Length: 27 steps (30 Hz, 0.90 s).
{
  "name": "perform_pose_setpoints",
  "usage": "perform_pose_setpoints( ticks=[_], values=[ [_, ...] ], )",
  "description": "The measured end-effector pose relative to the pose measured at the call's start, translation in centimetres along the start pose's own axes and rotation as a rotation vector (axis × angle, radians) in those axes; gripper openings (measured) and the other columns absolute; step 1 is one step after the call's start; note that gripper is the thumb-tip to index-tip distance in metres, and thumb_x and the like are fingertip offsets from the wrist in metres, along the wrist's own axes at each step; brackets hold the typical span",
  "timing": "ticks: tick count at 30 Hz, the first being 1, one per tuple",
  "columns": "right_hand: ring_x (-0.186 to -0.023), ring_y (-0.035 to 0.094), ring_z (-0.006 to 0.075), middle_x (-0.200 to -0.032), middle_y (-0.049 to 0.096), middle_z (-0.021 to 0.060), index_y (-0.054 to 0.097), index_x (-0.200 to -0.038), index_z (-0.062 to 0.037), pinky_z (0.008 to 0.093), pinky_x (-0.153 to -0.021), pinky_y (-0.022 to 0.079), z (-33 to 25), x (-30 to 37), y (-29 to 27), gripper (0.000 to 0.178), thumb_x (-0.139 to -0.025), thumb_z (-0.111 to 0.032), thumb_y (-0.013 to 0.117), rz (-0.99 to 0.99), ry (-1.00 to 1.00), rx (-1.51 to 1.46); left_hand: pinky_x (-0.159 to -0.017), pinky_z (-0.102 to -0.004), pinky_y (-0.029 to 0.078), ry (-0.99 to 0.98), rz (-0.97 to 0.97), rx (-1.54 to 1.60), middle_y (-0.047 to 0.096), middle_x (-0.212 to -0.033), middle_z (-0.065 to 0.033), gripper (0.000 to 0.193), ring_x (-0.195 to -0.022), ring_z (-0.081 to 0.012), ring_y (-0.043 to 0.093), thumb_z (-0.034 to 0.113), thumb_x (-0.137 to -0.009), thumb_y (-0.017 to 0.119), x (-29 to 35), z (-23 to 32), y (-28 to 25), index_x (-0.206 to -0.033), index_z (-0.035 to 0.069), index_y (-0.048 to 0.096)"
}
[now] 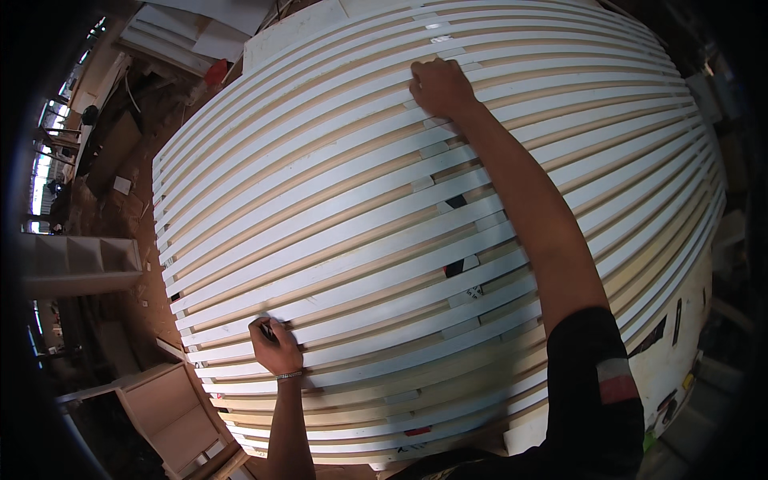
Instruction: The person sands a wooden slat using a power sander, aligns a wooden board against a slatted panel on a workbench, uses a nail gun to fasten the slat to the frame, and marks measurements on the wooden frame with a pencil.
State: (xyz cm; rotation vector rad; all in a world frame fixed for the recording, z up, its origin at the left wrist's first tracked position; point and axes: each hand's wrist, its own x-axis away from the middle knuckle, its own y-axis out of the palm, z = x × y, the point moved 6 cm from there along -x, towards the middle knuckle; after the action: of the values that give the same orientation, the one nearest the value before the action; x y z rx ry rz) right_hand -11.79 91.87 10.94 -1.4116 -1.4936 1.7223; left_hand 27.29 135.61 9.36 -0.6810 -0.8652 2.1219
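Note:
A wide panel of long white slats [320, 212] lies before me, with narrow tan gaps between the slats. My right hand [442, 86] is closed in a fist on the far slats, the arm stretched across the panel; whatever it may hold is hidden. Nearer, toward the panel's left end, my left hand [276, 346] has its fingers curled over a slat. Something dark shows inside its curl, too small to name. Short pale spacer pieces [422, 183] sit in the gaps in a row below my right hand. Dark patches [454, 266] show in a few gaps.
Beyond the panel's left edge stand a pale shelf unit [80, 260] and an open wooden box-like cabinet [172, 416]. White boards [180, 32] are stacked at the far left, near a red item [216, 74]. A pale board surface [680, 336] borders the slats on the right.

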Motion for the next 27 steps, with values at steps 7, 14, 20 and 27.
perform_pose_setpoints(
  ticks=[7,14,20,27],
  values=[
    [-0.098,0.069,0.0379,-0.103,0.07,0.0165,0.065,-0.108,-0.0053,0.0546,-0.085,0.054,11.3,2.4,-2.0,0.031,-0.096,-0.033,0.059,-0.037,0.361,0.324,-0.069,-0.0414,0.055,-0.01,0.033,-0.032,0.069,-0.082,-0.0161,0.016,-0.075,-0.0319,0.07,0.019,-0.096,0.06,-0.6,0.5,-0.2,-0.102,0.004,0.062],
    [-0.096,0.063,0.0374,-0.095,0.065,0.0167,0.061,-0.099,-0.0052,0.053,-0.085,0.05,3.1,1.4,-1.1,0.016,-0.094,-0.021,0.061,0.065,0.022,0.116,-0.076,-0.0453,0.055,0.011,0.02,-0.159,0.069,-0.093,-0.0178,0.016,-0.085,-0.0377,0.068,0.02,-0.095,0.062,-0.2,1.0,-1.9,-0.103,0.005,0.062],
    [-0.096,0.062,0.0362,-0.096,0.065,0.0154,0.061,-0.101,-0.0055,0.0523,-0.084,0.049,4.3,-0.4,-1.7,0.014,-0.092,-0.017,0.063,0.094,0.025,-0.029,-0.073,-0.0441,0.055,-0.008,0.044,-0.186,0.069,-0.089,-0.0168,0.017,-0.08,-0.0363,0.068,0.019,-0.095,0.062,-0.8,1.7,-1.6,-0.104,0.005,0.062],
    [-0.113,0.063,0.0363,-0.117,0.067,0.0158,0.064,-0.12,-0.005,0.0533,-0.096,0.051,10.7,-1.9,-0.2,0.037,-0.097,-0.035,0.059,-0.019,0.245,0.173,-0.067,-0.0331,0.055,-0.062,0.012,0.02,0.06,-0.08,-0.0087,0.014,-0.069,-0.0174,0.064,0.014,-0.101,0.055,0.6,0.3,-0.2,-0.104,0.001,0.055]
  ],
)
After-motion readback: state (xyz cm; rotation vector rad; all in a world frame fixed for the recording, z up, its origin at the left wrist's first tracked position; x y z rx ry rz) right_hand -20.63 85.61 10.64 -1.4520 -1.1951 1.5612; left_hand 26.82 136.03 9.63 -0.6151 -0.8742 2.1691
